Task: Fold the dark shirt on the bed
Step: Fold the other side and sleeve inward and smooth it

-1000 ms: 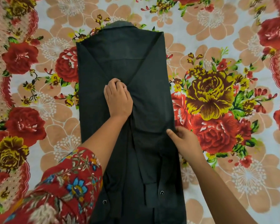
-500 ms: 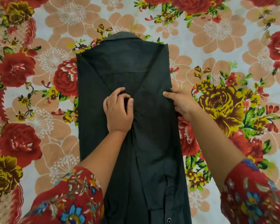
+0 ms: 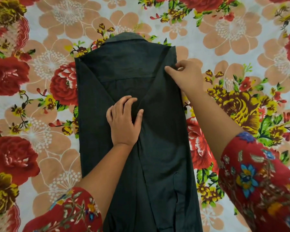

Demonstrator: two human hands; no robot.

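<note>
1. Dark cloth first: the dark shirt [image 3: 162, 148] lies flat on the bed [image 3: 40, 131], back side up, collar [image 3: 127, 37] at the far end. Both long sides are turned in & meet near the middle line.
2. The left hand [image 3: 124, 124] rests on this meeting place, fingers spread & a bit bent, pressing the cloth down. As far as I can see, it is not closed round anything. Advice: use it as an anchor w/ light weight only, so the turned-in sides do not slide apart.
3. The right hand [image 3: 186, 77] is at the right shoulder corner, thumb & forefinger closed together on the folded edge. The step in hand is, I think, to straighten this right fold.
4. To do it well, draw the pinched edge gently along the fold, i.e. toward the collar & slightly outward. Stop when it runs straight & matches the left edge. The corner near the shoulder does not look quite flat.
5. Risk: the cloth looks thin & will prob. drag easily on the flowered sheet. A strong pull may open the middle under the left hand, so make small tugs, not one big one.
6. Then let go & smooth w/ a flat palm from the shoulder down toward the hem, esp. the near part, where creases show.
7. The fold of hem up to collar is not yet done, so straight sides matter for it.
</note>
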